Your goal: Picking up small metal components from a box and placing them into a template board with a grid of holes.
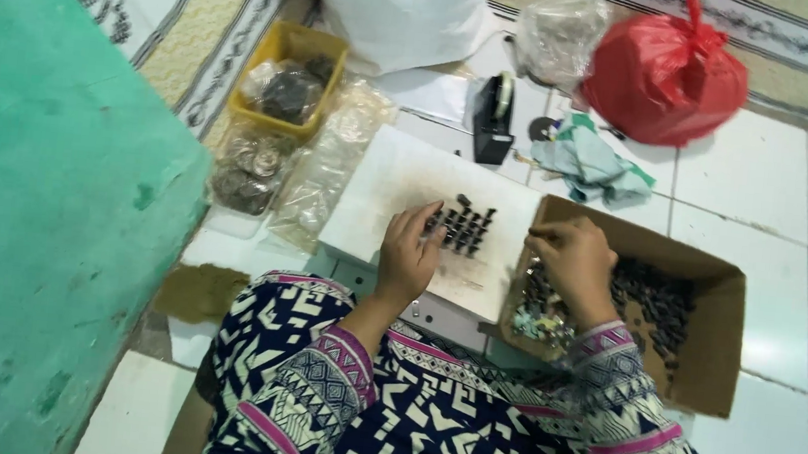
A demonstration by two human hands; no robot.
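A white board (398,182) lies on the tiled floor in front of me, with several small dark pieces (463,228) set in rows near its right side. My left hand (408,252) rests on the board, fingertips touching the left edge of those rows. To the right, my right hand (573,263) hovers over the left end of an open cardboard box (715,331), fingers pinched together; whether a piece is between them I cannot tell. The box holds a heap of more small dark pieces (658,306) and some pale bits.
A yellow tray (293,49) with bagged parts and clear plastic bags (315,174) lie left of the board. Behind it are a black tape dispenser (494,117), a crumpled cloth (592,166), a red bag (666,75), a white sack (401,5). A green wall (39,222) stands at left.
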